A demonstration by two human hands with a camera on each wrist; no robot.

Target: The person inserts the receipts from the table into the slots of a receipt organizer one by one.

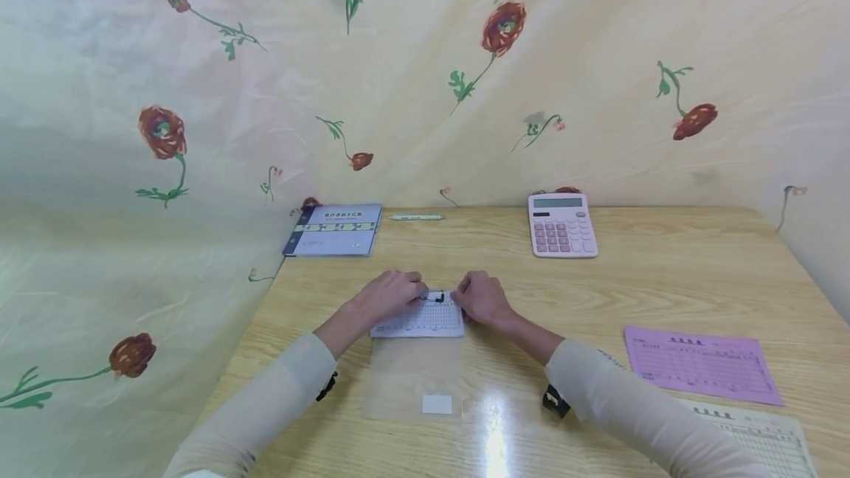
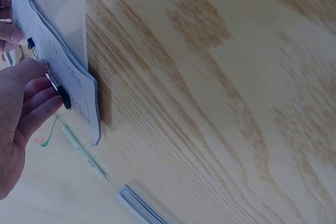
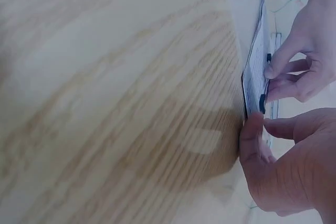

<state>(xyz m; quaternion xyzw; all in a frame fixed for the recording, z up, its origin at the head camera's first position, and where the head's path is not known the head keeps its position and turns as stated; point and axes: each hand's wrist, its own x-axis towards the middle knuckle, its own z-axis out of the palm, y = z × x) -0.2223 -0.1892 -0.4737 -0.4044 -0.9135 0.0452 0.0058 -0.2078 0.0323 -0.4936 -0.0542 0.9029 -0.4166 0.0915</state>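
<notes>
A stack of white printed forms [image 1: 418,324] is between both hands at the middle of the table. Along its top edge sits a small fastener [image 2: 64,97] with black ends and a silver metal part. My left hand [image 1: 392,292] pinches the top edge beside the fastener, thumb in front and fingers behind. At the top right corner, my right hand [image 1: 483,297] pinches the stack between thumb and index finger. Under the stack a translucent plastic sleeve [image 1: 398,378] with a white label [image 1: 437,404] extends toward me.
At the back left lie a blue-grey booklet [image 1: 339,231] and a pale green pen [image 1: 417,217]. A pink calculator [image 1: 563,226] stands at the back. To the right are a purple form [image 1: 704,366] and a pale green form [image 1: 773,437], partly behind my right sleeve. Floral cloth [image 1: 412,94] hangs behind the table.
</notes>
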